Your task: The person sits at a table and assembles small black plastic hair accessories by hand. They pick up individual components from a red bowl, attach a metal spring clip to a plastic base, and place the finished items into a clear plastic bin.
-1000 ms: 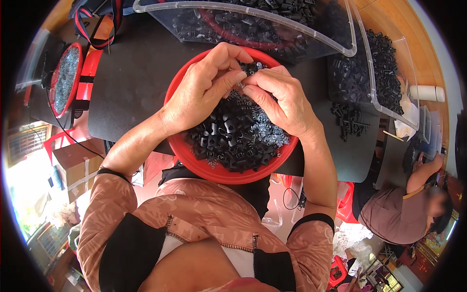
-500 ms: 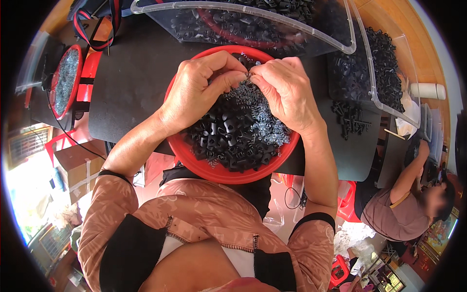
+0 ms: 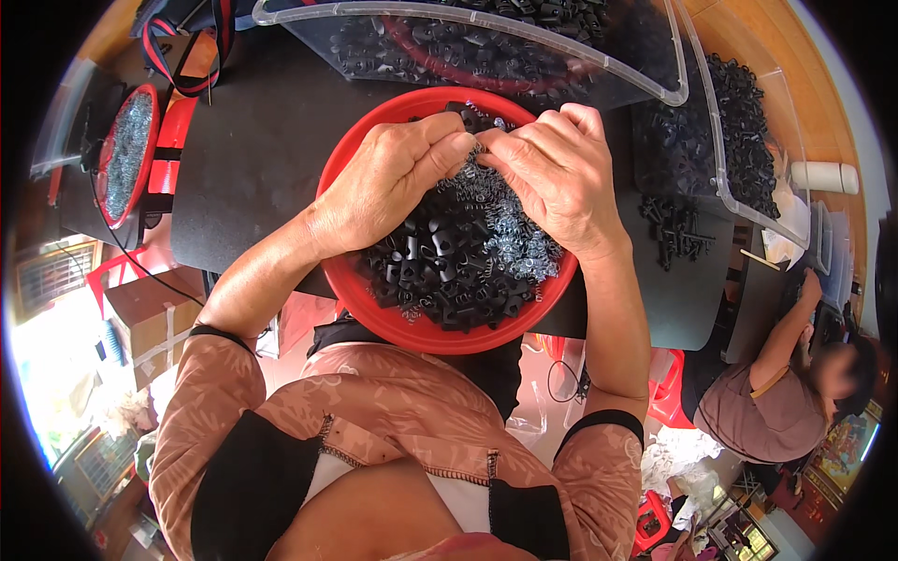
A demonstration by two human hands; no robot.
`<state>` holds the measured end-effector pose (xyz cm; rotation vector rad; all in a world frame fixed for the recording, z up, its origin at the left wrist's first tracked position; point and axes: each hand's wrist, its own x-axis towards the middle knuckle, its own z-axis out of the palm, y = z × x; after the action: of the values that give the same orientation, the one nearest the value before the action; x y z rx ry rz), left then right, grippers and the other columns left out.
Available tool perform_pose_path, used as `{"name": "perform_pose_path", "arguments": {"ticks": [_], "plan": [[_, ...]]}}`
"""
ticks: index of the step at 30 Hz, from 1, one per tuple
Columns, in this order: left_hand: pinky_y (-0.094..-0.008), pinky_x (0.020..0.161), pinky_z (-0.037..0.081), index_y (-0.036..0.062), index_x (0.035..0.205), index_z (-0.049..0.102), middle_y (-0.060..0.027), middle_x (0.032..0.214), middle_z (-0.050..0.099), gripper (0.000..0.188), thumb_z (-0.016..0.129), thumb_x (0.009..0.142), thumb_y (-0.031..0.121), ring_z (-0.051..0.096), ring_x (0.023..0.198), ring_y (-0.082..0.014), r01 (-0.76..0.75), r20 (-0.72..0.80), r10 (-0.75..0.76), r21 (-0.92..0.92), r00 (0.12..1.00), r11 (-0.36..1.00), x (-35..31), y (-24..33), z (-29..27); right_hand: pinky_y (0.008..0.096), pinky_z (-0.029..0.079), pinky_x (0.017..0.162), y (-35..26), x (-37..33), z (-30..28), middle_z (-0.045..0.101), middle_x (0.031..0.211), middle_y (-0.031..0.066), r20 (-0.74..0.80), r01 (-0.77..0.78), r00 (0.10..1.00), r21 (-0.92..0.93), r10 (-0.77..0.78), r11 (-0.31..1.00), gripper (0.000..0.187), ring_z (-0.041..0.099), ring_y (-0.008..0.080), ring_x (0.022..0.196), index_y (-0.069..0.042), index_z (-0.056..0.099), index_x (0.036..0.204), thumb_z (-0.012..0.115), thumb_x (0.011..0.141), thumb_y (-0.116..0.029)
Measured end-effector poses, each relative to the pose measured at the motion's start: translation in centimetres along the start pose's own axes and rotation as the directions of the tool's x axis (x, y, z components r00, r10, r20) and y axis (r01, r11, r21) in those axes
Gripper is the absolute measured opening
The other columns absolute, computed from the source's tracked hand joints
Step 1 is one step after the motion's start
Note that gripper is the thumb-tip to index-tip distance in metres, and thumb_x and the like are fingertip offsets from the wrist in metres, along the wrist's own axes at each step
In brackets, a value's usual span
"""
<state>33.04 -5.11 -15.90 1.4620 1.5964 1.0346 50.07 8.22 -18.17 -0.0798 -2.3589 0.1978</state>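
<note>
A round red basin sits in front of me at the table's edge, holding small black plastic parts and a heap of metal springs. Over its far half, my left hand is closed in a pinch of thumb and forefinger. Facing it, my right hand pinches as well, the fingertips of both nearly meeting. Whatever is between them is small and mostly covered by the fingers, so I cannot name it.
Clear plastic bins of black parts stand at the far side and right. Loose black pieces lie on the dark table. A red basin of springs is at left. Another person sits at right.
The fingers of my left hand have curled in closer beside the thumb. My right hand's fingers have shifted slightly, and both hands remain over the basin.
</note>
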Motion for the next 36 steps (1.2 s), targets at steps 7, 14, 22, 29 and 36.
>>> {"name": "perform_pose_path", "arguments": {"ticks": [7, 14, 22, 29, 36], "plan": [[-0.0293, 0.061, 0.042, 0.0003, 0.089, 0.054, -0.0021, 0.072, 0.050, 0.030, 0.047, 0.107, 0.023, 0.045, 0.066, -0.0098, 0.036, -0.002, -0.036, -0.103, 0.999, 0.994, 0.2, 0.4, -0.1, 0.0336, 0.039, 0.075, 0.1, 0.1, -0.4, 0.062, 0.073, -0.0060, -0.040, 0.051, 0.998, -0.054, -0.053, 0.997, 0.028, 0.055, 0.0134, 0.065, -0.012, 0.072, 0.095, 0.085, 0.069, -0.012], [-0.0280, 0.061, 0.043, 0.0007, 0.091, 0.057, -0.0015, 0.071, 0.049, 0.027, 0.049, 0.106, 0.022, 0.046, 0.066, -0.0091, 0.029, -0.070, -0.039, -0.139, 0.997, 0.990, 0.3, 0.1, -0.2, 0.0340, 0.039, 0.075, 0.9, 0.2, -1.0, 0.054, 0.067, -0.0073, -0.135, 0.029, 0.989, -0.185, -0.055, 0.982, 0.020, 0.053, 0.0134, 0.064, -0.015, 0.072, 0.089, 0.083, 0.073, -0.018], [-0.0321, 0.064, 0.047, 0.0016, 0.095, 0.058, -0.0081, 0.076, 0.058, 0.014, 0.059, 0.099, 0.015, 0.058, 0.068, -0.0196, -0.141, -0.187, 0.157, 0.095, 0.970, 0.985, 0.2, -0.1, 0.6, 0.0337, 0.041, 0.078, -0.5, 0.5, -0.7, 0.065, 0.072, 0.0019, 0.189, -0.238, 0.965, 0.325, 0.184, 0.915, 0.026, 0.060, 0.0221, 0.070, -0.007, 0.070, 0.085, 0.079, 0.081, -0.031], [-0.0372, 0.063, 0.049, 0.0015, 0.095, 0.058, -0.0133, 0.079, 0.062, 0.012, 0.061, 0.097, 0.012, 0.062, 0.069, -0.0304, -0.196, -0.270, 0.259, 0.237, 0.927, 0.951, 0.2, -0.2, 0.9, 0.0361, 0.043, 0.077, -1.2, 0.4, 0.0, 0.062, 0.070, 0.0043, 0.112, -0.263, 0.965, 0.423, 0.237, 0.867, 0.017, 0.060, 0.0237, 0.068, -0.006, 0.066, 0.079, 0.078, 0.082, -0.018], [-0.0381, 0.066, 0.049, 0.0004, 0.089, 0.062, -0.0126, 0.078, 0.064, 0.023, 0.063, 0.097, 0.022, 0.060, 0.070, -0.0314, -0.126, -0.264, 0.213, 0.311, 0.941, 0.942, 0.2, -0.7, -0.1, 0.0305, 0.042, 0.069, -0.2, 1.3, -2.8, 0.065, 0.072, 0.0001, 0.209, -0.374, 0.926, 0.405, 0.314, 0.834, 0.021, 0.057, 0.0137, 0.062, -0.010, 0.069, 0.090, 0.083, 0.076, -0.015]]}}
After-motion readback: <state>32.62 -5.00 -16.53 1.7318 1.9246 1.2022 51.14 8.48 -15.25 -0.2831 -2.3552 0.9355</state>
